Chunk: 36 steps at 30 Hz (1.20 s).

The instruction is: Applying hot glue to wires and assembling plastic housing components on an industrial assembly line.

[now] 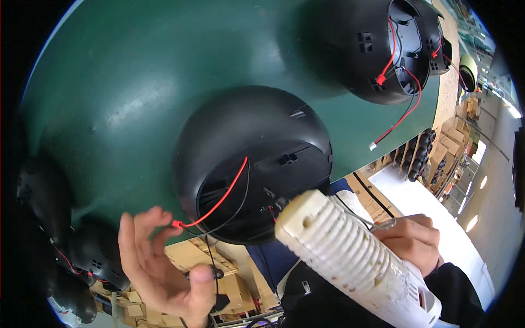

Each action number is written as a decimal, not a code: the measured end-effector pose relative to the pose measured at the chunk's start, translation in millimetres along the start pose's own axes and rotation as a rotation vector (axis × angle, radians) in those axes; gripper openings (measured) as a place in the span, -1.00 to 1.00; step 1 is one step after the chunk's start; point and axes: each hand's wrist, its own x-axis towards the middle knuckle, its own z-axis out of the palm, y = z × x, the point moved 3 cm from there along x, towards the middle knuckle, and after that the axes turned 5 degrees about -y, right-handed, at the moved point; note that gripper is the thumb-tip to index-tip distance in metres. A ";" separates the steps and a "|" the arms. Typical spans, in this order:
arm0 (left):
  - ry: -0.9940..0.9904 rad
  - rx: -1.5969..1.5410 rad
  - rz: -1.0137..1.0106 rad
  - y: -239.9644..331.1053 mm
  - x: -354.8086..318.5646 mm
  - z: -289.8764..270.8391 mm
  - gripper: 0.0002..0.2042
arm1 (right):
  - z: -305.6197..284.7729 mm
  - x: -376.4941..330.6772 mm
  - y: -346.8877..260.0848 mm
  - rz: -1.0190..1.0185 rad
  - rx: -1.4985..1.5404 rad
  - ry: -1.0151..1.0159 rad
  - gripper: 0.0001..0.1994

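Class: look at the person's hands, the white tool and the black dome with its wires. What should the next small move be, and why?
Probably ease the white tool, gripped in the right hand, slightly further into the black dome: its tip already sits at the open rim, and the left hand holds the red wire aside.

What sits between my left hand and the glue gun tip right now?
In the head view, the black dome housing's open rim, with red and black wires trailing out, lies between left hand and glue gun.

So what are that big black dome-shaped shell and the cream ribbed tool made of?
The black dome-shaped shell looks like moulded plastic, matte with a soft sheen and sharp-edged moulded slots. The cream ribbed tool in the right hand also seems plastic: dull, scuffed and yellowed, with moulded vent ribs.
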 end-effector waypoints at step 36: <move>-0.527 0.156 0.378 12.4 47.0 22.0 0.14 | -21.7 -1.4 -0.3 -0.130 0.018 0.067 -0.85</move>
